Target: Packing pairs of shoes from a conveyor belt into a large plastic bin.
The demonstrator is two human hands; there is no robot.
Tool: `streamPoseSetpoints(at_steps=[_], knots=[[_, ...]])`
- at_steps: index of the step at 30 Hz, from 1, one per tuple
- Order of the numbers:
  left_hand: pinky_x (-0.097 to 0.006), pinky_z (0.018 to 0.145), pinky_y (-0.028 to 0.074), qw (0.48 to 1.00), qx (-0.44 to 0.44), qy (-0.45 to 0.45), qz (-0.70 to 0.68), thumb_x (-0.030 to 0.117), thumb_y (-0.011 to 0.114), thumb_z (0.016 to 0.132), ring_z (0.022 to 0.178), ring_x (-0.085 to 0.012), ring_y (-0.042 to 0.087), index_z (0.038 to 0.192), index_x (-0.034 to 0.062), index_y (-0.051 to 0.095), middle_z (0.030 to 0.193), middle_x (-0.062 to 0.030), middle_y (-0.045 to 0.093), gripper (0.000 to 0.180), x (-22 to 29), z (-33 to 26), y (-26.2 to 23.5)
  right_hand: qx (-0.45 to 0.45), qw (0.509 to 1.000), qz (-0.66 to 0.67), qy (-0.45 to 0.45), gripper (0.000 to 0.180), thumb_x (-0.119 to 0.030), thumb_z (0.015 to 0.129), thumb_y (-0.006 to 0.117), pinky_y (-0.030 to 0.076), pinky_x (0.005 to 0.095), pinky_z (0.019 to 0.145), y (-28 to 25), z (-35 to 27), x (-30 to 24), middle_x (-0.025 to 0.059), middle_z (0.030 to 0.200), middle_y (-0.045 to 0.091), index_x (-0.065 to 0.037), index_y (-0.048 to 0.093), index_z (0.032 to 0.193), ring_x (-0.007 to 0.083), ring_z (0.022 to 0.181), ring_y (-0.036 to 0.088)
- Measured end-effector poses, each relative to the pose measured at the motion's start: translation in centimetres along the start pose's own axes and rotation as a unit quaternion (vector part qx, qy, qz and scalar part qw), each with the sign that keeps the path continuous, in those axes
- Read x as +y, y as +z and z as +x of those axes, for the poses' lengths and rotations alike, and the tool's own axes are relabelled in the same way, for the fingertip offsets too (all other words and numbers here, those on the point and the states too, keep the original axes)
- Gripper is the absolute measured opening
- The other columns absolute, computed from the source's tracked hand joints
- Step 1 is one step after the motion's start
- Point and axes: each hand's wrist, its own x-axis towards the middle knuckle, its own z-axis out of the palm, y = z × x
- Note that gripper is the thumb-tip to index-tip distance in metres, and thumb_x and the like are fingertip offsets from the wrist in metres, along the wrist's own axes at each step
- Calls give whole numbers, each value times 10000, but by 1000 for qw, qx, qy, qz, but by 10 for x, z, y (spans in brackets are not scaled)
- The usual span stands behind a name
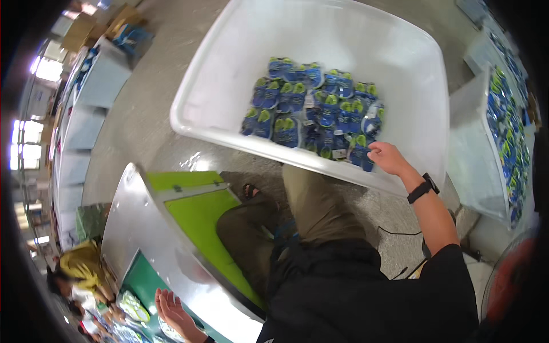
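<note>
My right hand (390,158) reaches into a large white plastic bin (194,94), its fingers curled at the edge of a clear-bagged pair of blue and lime-green shoes (360,153). That pair lies at the near right end of several rows of similar bagged shoes (289,97) on the bin's floor. Off to the lower left, my left hand (176,313) hangs over a green conveyor belt (139,274), fingers stretched out and holding nothing. Beside it on the belt is a pale shoe-like item with lime edging (133,307), partly blurred.
A metal-topped bench with lime-green side panels (194,211) stands at my left. More white bins filled with bagged shoes (503,137) line the right. A fan (509,274) stands at lower right, near a cable on the floor. A person in yellow (86,266) sits by the belt.
</note>
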Motion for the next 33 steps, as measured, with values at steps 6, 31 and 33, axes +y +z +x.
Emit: streamPoseSetpoints(at_steps=[6, 31, 33], knots=[[-317, 968, 474, 980, 139, 77, 118, 202, 706, 935, 1113, -178, 623, 1310, 22, 639, 1248, -105, 670, 421, -43, 58, -92, 32, 941, 94, -323, 354, -69, 947, 636, 495, 332, 970, 69, -19, -119, 118, 1137, 657, 30, 634, 1287, 194, 1063, 621], [-565, 1024, 485, 923, 258, -99, -266, 335, 627, 955, 1225, -302, 599, 1301, 57, 586, 1284, -119, 637, 445, -166, 28, -206, 121, 924, -83, -354, 353, -229, 1070, 533, 452, 396, 997, 111, 33, -80, 188, 1218, 630, 55, 599, 1270, 327, 1127, 605], [-530, 1028, 486, 918, 203, -58, -336, 328, 617, 961, 1221, -285, 600, 1321, 50, 567, 1285, -108, 635, 457, -149, 18, -176, 123, 921, -82, -361, 349, -228, 1070, 534, 452, 398, 993, 111, 31, -81, 186, 1205, 633, 54, 601, 1264, 328, 1117, 606]])
